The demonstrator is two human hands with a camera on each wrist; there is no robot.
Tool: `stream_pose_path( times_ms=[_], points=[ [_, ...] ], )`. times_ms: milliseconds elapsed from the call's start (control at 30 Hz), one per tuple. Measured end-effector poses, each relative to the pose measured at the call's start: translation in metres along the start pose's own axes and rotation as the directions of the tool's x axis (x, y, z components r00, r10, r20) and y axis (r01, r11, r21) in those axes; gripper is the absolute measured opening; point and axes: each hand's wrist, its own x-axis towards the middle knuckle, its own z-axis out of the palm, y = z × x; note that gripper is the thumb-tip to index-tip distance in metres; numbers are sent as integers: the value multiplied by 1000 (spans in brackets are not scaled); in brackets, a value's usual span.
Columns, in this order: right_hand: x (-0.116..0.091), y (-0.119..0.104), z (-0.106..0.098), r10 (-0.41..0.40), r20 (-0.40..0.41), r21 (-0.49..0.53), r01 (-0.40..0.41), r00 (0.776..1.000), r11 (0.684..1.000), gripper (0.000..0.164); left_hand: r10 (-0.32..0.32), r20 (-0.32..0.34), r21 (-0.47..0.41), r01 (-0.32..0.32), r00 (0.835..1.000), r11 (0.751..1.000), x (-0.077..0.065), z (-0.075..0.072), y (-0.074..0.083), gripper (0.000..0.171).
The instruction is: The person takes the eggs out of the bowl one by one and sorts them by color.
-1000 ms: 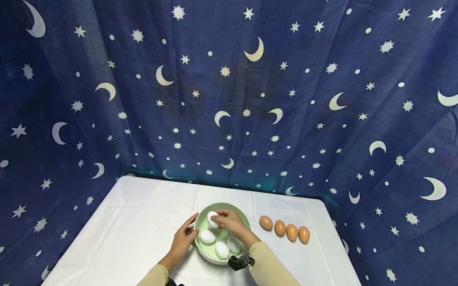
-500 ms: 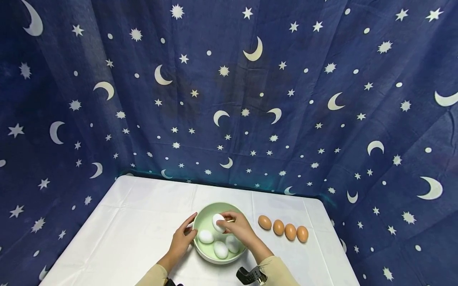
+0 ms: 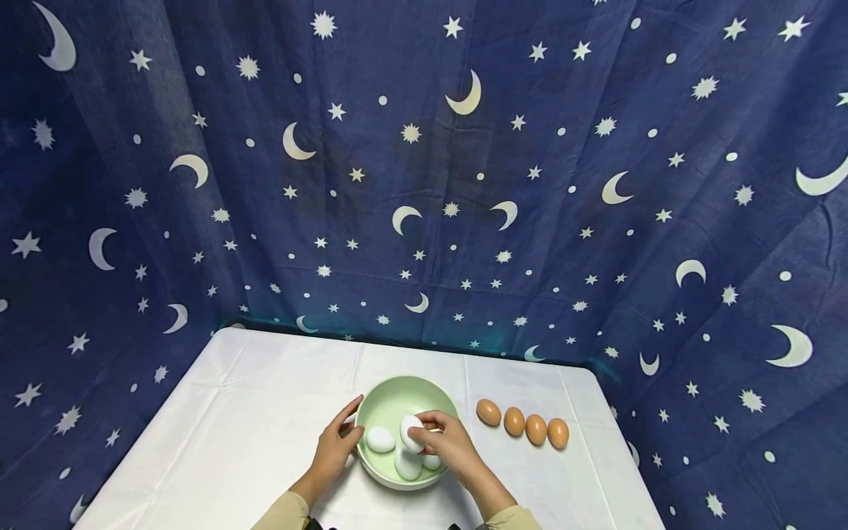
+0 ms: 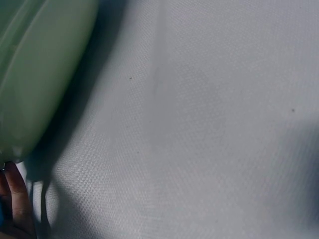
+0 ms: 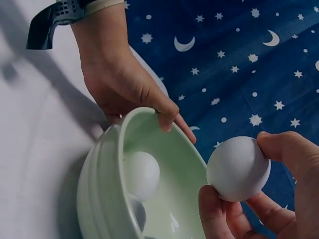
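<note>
Between thumb and fingertips my right hand [image 3: 453, 445] pinches a white egg [image 3: 411, 433], raised above the pale green bowl [image 3: 417, 386]. The right wrist view shows that held egg [image 5: 238, 169] up close, apart from the rim. Inside the bowl lie more white eggs: one at the left [image 3: 380, 439], one at the front [image 3: 408, 464] and one partly hidden by my right hand [image 3: 432, 462]. My left hand [image 3: 334, 447] holds the bowl's left side. Its thumb [image 5: 167, 117] hooks over the rim, with the other fingers along the outside.
Several brown eggs [image 3: 514, 422] lie in a slanting row on the white cloth to the right of the bowl. The white-covered table [image 3: 265, 383] ends at the back against a dark blue curtain [image 3: 424, 184] patterned with moons and stars.
My right hand has lifted the white egg from the back of the bowl and carried it toward the front right, over the other eggs. The left hand keeps its place on the bowl.
</note>
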Motion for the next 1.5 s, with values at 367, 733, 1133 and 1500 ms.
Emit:
stream_pose_path(
  times_ms=[367,733,1133,1500],
  points=[
    [-9,11,-9,24,-72,12,-24,997,1000,42,18,-11,28,-17,1000,999,4,2,-11,57],
    [-13,17,-21,22,-118,6,-21,993,1000,47,9,-2,20,-9,1000,1000,4,2,-12,57],
    [-14,21,-39,42,-153,36,-37,987,999,52,14,-9,27,-14,1000,1000,5,2,-13,56],
    [-22,28,-60,50,-223,60,-38,974,997,55,8,11,-1,-8,1000,1000,5,1,-13,57]
  ],
)
